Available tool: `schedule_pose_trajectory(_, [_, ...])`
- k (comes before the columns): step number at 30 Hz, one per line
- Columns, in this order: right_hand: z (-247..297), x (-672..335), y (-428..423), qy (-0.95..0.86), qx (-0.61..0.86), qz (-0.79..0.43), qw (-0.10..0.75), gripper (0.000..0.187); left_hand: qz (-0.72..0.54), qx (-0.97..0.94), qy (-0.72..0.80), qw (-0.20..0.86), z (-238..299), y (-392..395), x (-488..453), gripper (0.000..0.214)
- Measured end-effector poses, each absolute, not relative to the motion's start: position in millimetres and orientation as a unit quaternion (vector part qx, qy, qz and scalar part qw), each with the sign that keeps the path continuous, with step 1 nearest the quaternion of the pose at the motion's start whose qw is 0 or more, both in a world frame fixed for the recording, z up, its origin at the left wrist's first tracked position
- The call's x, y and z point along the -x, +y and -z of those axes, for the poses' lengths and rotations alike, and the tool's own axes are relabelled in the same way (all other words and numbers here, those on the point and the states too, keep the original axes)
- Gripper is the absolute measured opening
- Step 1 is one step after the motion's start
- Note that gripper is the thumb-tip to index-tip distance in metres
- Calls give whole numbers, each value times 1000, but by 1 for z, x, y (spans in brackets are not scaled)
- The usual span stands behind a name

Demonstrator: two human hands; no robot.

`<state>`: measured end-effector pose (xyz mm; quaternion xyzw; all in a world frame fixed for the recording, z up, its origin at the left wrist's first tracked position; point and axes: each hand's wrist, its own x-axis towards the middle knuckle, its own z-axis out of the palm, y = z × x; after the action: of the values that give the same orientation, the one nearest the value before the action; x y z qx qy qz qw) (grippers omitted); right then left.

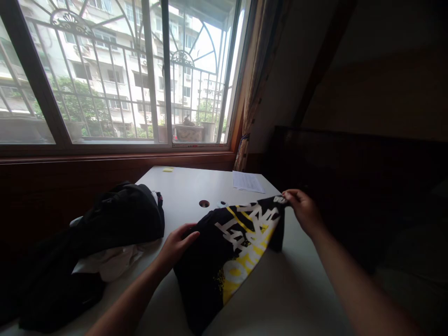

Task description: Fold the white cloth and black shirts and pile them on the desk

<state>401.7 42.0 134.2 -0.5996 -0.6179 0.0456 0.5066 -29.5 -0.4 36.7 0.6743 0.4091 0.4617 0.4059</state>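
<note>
A black garment [203, 266] with white lettering and yellow print is stretched between my two hands above the white table [182, 186]. My left hand [180, 242] grips its upper left edge, the thumb lying over the cloth. At the garment's upper right corner, my right hand [303, 207] pinches the fabric and holds it raised. Cloth hangs down below both grips, with a dark flap dropping under the right one. Which kind of garment it is, I cannot tell.
To the left lies a heap of dark clothes [122, 219] with a white cloth [115, 263] under it. Papers [248, 182], a yellow slip [168, 170], a small roll [221, 204] and a round cable hole [204, 204] are farther back. A barred window [161, 143] stands behind.
</note>
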Motion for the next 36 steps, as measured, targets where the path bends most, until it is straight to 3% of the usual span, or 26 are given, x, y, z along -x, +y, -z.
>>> schedule_pose_trajectory(7, [-79, -358, 18, -721, 595, -162, 315, 14, -327, -777, 369, 393, -43, -13, 22, 35])
schedule_pose_trajectory(9, [-74, -319, 11, -806, 510, -160, 253, 19, -307, -781, 342, 423, -45, -19, 17, 35])
schedule_pose_trajectory(13, [-64, -248, 0, -900, 365, -109, 212, 49, -279, -742, 333, 510, -42, -25, 11, 36])
schedule_pose_trajectory(18, [-33, -219, -1, -897, 362, -98, 234, 20, -297, -678, 401, 540, -27, -17, 8, 36])
schedule_pose_trajectory(24, [-7, -222, 2, -876, 363, -99, 302, 32, -327, -637, 415, 561, -16, -10, 3, 46])
schedule_pose_trajectory(36, [-15, -224, -11, -887, 313, -14, 339, 15, -393, -603, 382, 580, -11, -6, 1, 43])
